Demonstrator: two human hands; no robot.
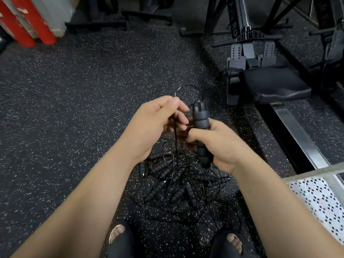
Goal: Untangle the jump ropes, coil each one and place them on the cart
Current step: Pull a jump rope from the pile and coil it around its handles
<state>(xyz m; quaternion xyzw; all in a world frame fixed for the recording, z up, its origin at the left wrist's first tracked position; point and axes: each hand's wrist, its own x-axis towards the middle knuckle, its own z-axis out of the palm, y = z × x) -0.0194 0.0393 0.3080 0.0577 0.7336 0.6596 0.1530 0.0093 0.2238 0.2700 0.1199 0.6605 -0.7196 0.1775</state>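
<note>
Feet: both toes show at the bottom edge in black open footwear, one on each side of the pile.
Cart: its white perforated shelf with a metal rim comes in at the lower right; no rope lies on the visible part.
Jump ropes: a tangled pile of thin black cords and ribbed black handles on the floor, between the feet and under the hands.
Right hand: fingers are wrapped around a held handle, which stands nearly upright above the pile.
Left hand: just beside the right one; thumb and fingers pinch a thin cord that hangs down into the pile.
Floor: dark speckled rubber.
Gym machine: black padded seat and a metal rail, far right.
Red objects: far left corner, blurred.
</note>
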